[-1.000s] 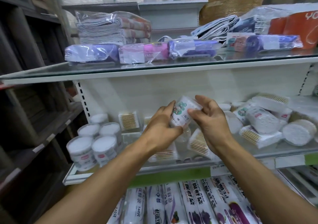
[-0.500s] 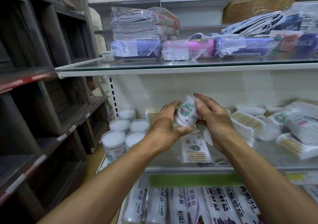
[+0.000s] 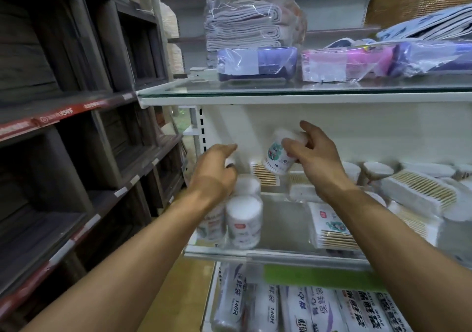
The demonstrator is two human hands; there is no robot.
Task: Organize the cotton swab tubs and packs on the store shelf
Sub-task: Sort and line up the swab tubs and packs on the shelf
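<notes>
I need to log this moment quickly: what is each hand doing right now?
Left hand: reaching over the standing tubs; whether it holds anything cannot be told.
Right hand: holding a tilted cotton swab tub.

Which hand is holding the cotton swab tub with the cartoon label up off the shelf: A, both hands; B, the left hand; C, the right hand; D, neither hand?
C: the right hand holds the tilted tub in the air, while the left hand reaches toward the standing tubs at the shelf's left end.
</notes>
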